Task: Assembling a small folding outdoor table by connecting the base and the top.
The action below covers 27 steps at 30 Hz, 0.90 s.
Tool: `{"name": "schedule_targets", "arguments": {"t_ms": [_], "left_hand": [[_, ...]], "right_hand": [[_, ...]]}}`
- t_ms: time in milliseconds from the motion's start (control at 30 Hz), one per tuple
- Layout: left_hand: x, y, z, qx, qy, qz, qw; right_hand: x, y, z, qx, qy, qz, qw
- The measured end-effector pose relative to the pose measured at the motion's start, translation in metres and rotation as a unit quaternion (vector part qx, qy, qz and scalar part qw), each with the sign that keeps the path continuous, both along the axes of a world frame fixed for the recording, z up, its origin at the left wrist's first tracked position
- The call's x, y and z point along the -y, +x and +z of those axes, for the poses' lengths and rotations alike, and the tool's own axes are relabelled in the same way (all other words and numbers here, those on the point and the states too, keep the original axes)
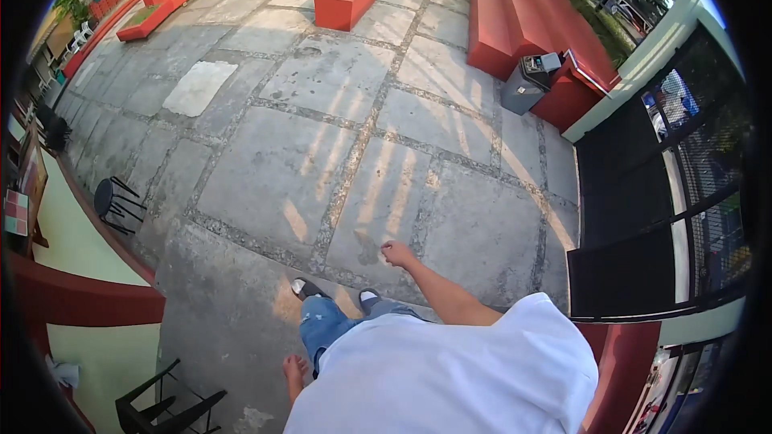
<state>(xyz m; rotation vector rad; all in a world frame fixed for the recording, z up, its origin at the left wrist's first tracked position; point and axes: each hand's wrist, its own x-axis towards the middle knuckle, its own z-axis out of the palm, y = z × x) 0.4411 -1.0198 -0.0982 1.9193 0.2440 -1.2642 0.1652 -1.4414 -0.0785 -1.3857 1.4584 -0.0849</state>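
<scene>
My right hand [396,254] reaches out ahead of my body over the grey paved floor [354,169]. Its fingers are closed together, and whatever they may hold is too small to make out. At my left side, beside my blue jeans [326,319], hangs my left hand [295,367]. Its fingers are loosely bent, with nothing seen in them. My dark shoes [308,288] are at the edge of the smoother concrete strip, one a little ahead of the other.
A black stool [117,202] stands at the left; a black metal chair [165,410] is near at lower left. Ahead sits a red block [346,2]. Red steps [515,20] and a grey bin [524,87] are far right, beside a black gate [627,201].
</scene>
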Motion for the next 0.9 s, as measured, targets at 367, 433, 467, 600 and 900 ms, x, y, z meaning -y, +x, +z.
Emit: {"name": "schedule_targets", "arguments": {"t_ms": [367,433,467,600,900], "left_hand": [[0.154,0.173,-0.054,-0.047,-0.007,-0.052,0.997],[0.173,0.238,-0.043,-0.005,-0.030,0.001,1.000],[0.188,0.267,-0.043,0.017,-0.036,-0.019,0.999],[0.247,0.380,-0.037,0.115,-0.049,-0.067,0.990],[0.451,0.446,0.007,0.137,-0.108,-0.105,0.979]], "right_hand": [[-0.004,-0.024,-0.097,-0.149,0.059,0.097,0.982],[-0.018,-0.003,-0.104,-0.134,0.120,0.088,0.980],[-0.017,0.004,-0.097,-0.130,0.119,0.069,0.982],[0.004,0.080,0.005,-0.064,0.209,-0.195,0.956],[0.089,0.071,0.015,-0.029,0.142,-0.320,0.936]]}}
